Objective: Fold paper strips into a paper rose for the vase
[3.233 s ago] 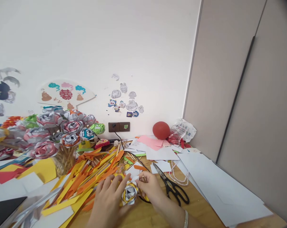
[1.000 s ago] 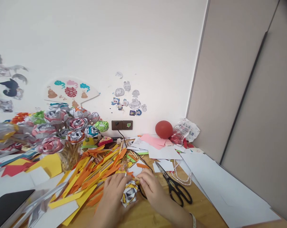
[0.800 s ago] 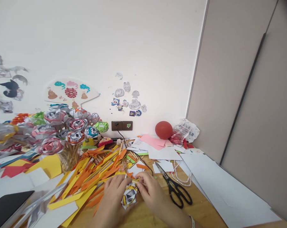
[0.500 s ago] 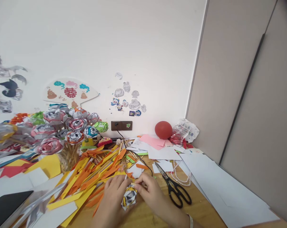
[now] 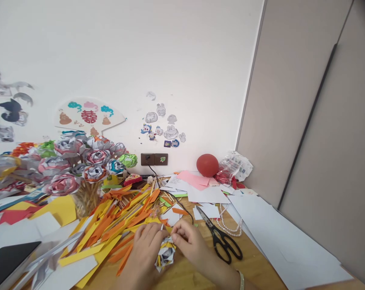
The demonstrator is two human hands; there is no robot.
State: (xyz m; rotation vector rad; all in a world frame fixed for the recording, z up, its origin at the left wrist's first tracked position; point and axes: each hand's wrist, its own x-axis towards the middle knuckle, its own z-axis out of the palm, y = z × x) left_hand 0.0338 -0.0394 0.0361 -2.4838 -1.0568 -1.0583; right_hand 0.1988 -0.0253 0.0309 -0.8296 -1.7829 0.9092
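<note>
Lower centre: paper flower (image 5: 165,254) now tips further, apparently being turned; left hand (image 5: 146,246) clasps it; right hand (image 5: 187,241) at its upper edge, pinch unconfirmed.

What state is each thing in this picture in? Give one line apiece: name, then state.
Paper flower, held in the left hand
Right hand, fingers curled beside the flower
Scissors, closed, lying flat
Balloon, blown up
Plug, in the socket
Paper strips, heaped loose
Other flowers, bunched together
White sheets, lying flat
Plastic bag, crumpled
Cupboard, shut
</note>
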